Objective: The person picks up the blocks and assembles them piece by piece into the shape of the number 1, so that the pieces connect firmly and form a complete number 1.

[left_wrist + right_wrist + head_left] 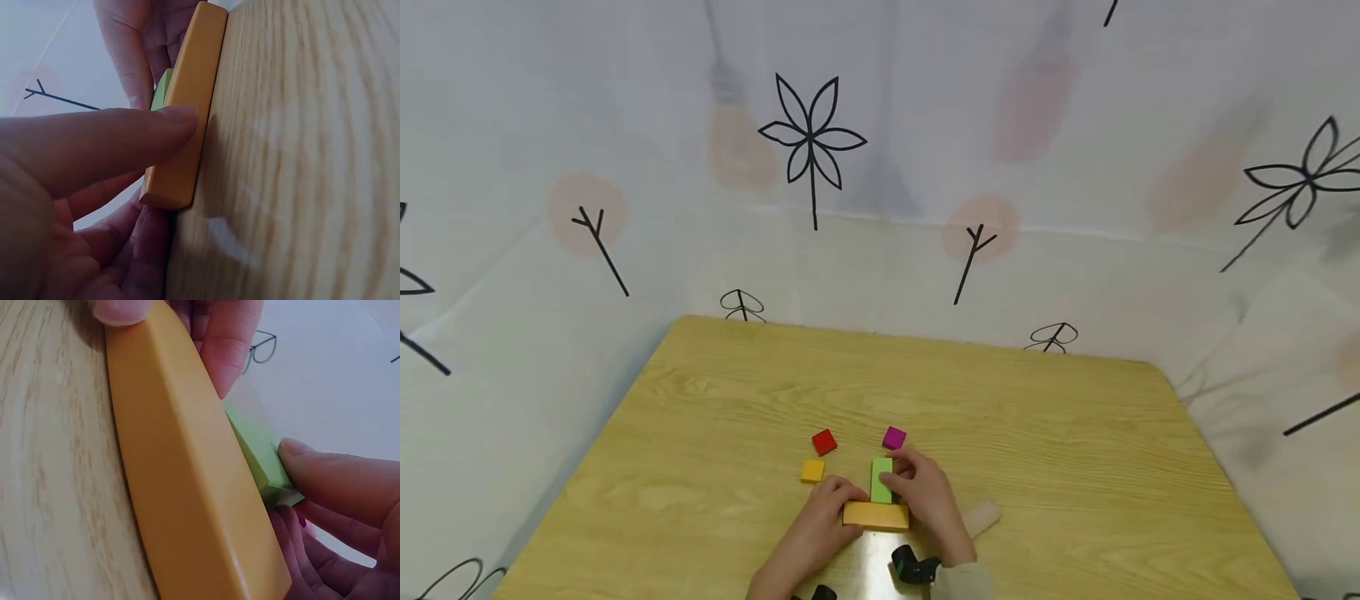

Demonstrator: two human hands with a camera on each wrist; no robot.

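Observation:
A long orange block [876, 517] lies flat on the wooden table, its long side facing me. My left hand [822, 523] pinches its left end, with the thumb on the near face and the fingers behind, as the left wrist view shows. Behind the orange block is a light green block [881, 481], pointing away from me with its near end against the orange one. My right hand [927, 490] holds the green block between thumb and fingers on its right side. In the right wrist view, the green block [265, 450] is partly hidden by the orange block [181, 444].
Beyond the hands lie a red block [823, 442], a small yellow block [812, 472] and a magenta block [894, 437]. A pale wooden block [982, 517] sits beside the right wrist. Patterned white cloth [895, 267] hangs behind the table [1075, 433].

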